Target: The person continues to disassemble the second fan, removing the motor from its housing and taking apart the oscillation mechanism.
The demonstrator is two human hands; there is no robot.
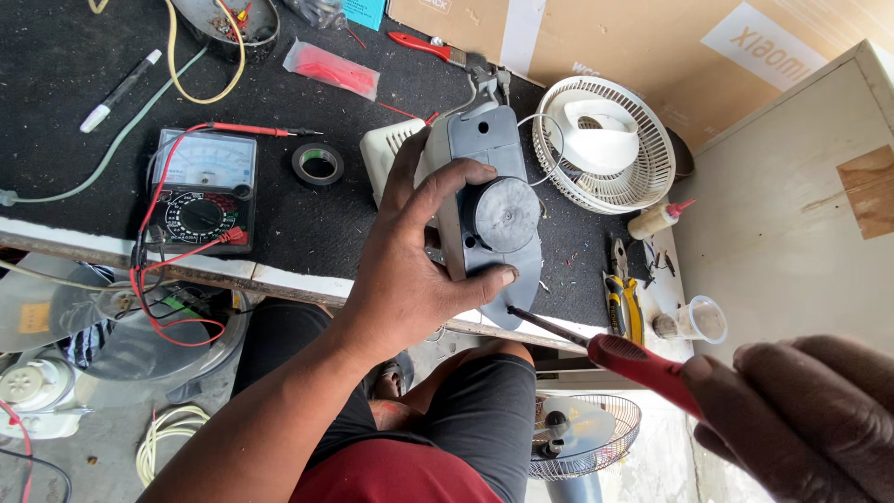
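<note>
Left hand [410, 270] grip clamped round grey fan motor housing [489, 210] on tabletop [307, 224], right hand [801, 410] grip closed on red-handled screwdriver [605, 349], tip just beside housing's lower edge; housing looks assembled, fan guard [605, 144] lying apart.

Bright, even daylight with soft shadows; the near right hand [805, 414] is blurred, edges slightly bowed.

Small repair workshop: analog multimeter [202, 189] with leads, insulating tape roll [318, 165], pliers [622, 296], dismantled fan grille [603, 144] on cluttered black-matted bench [65, 158].
</note>
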